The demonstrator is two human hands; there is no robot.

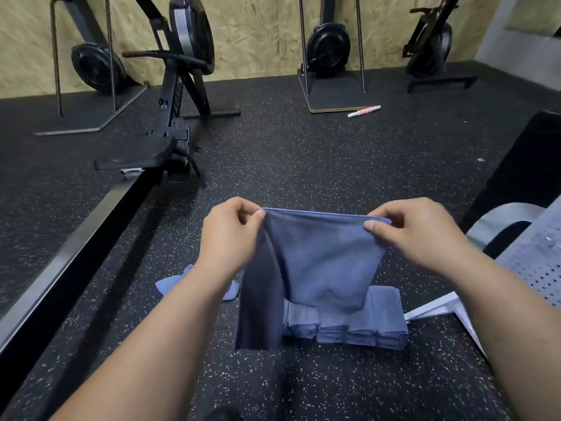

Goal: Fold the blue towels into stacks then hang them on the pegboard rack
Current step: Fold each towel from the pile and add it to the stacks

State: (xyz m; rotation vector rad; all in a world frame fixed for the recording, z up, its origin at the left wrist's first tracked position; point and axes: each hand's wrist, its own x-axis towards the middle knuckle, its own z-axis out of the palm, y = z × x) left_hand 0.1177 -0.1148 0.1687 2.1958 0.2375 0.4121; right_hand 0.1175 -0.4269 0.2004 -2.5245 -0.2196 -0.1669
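Observation:
A blue towel [315, 262] hangs in the air in front of me, held by its top edge. My left hand [230, 235] pinches the towel's left top corner, and my right hand [419, 235] pinches the right top corner. Below and behind the hanging towel, a stack of folded blue towels [364, 326] lies on the dark speckled floor. A lighter blue towel [176, 284] lies loose on the floor under my left forearm, partly hidden. A grey perforated pegboard panel [540, 268] shows at the right edge.
A rowing machine [170, 117] with its long rail [76, 241] runs along the left. More black exercise machines [328, 50] stand along the far wooden wall. A pink and white stick [364, 111] lies on the floor at the back. A dark seat stands at the right.

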